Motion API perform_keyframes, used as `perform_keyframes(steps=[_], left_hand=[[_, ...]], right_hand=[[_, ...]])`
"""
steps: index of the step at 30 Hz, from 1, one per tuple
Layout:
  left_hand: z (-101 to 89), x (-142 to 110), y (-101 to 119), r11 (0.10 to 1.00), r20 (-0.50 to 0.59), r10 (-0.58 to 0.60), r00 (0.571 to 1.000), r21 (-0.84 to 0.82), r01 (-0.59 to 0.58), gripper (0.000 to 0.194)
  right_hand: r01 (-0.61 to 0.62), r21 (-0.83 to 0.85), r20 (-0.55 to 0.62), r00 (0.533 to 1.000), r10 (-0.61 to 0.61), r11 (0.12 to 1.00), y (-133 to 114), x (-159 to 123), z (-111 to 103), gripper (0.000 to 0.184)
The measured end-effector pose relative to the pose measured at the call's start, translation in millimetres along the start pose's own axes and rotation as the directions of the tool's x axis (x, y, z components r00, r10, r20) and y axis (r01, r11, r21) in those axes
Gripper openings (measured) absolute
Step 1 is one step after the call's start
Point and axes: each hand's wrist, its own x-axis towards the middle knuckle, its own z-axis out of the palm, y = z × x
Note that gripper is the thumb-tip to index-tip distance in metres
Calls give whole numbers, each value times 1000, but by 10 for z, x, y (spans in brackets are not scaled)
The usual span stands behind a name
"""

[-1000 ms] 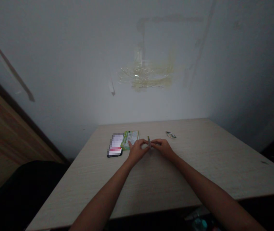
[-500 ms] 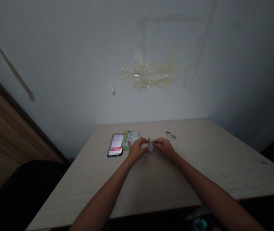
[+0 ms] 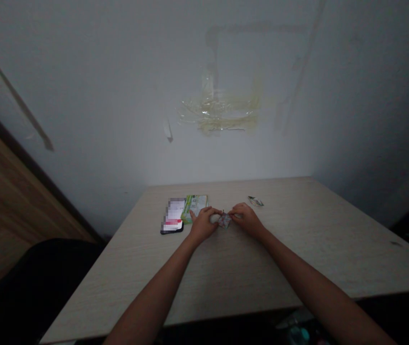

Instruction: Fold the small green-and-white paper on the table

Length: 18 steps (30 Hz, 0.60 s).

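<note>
A small patterned packet or folded piece of paper [image 3: 224,220], greyish with pinkish marks, is held up between my hands; its exact kind is too small to tell. My left hand [image 3: 203,224] pinches its left side between thumb and fingertips. On the opposite side, the fingertips of my right hand [image 3: 244,218] close on its upper right edge. Just behind my left hand lies a flat green-and-white box [image 3: 198,202], partly covered by that hand. A phone [image 3: 173,216] with a lit, blurred screen rests left of the box.
A small leaf-shaped scrap [image 3: 255,201] lies at the back right of the wooden table [image 3: 298,230]. The table's far edge meets a wall [image 3: 118,96] with old tape [image 3: 222,112]. A dark chair [image 3: 46,282] stands to the left.
The small piece has turned from edge-on, so that its patterned face now shows between my fingers. My hands have stayed nearly in place. Phone, box and scrap have not moved.
</note>
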Motion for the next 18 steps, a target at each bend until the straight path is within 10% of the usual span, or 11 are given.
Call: perform_keyframes(steps=[18], left_hand=[[-37,6,-85,993,16,14,1000,114,-15,26]], right_hand=[[130,-81,85,989,-124,988,56,-37,-49,16]])
